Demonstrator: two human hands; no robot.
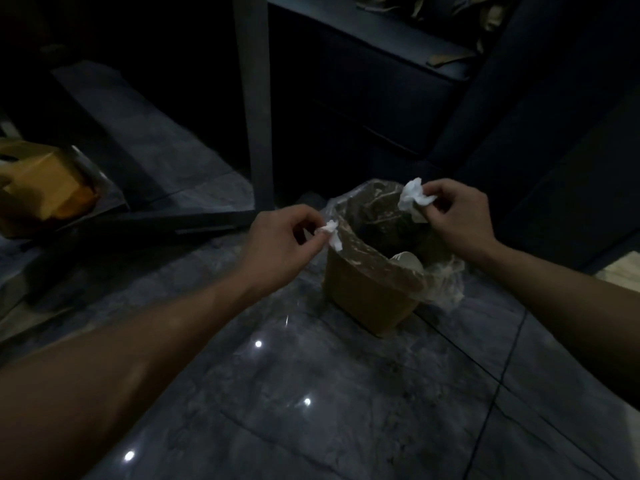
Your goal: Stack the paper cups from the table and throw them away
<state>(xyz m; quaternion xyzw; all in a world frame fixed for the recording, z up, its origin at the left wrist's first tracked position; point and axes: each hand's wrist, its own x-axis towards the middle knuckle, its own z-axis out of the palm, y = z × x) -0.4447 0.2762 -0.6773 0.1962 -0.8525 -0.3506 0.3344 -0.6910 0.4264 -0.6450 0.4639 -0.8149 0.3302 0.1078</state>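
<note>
- We hold our left hand [282, 237] at the near-left rim of the small brown bin lined with a clear plastic bag [372, 292], its fingers pinched together on a small scrap of crumpled white tissue [330, 232].
- Our right hand [457, 216] hangs over the far-right rim, thumb and fingers clamped on a larger wad of crumpled white tissue [414, 197].
- The white paper cups [407, 260] already lie inside the bin, only a pale curved edge showing against the near wall; how many are nested we cannot tell.
- We judge the cups light, thin-walled and easily crushed, best taken around the rim or the upper side with a gentle wrap.
- The tissue is soft, nearly weightless and clings to fingers, so we expect it to need a clear spreading of the fingers above the opening.
- The bag's loose edge is slippery and may catch falling scraps.
</note>
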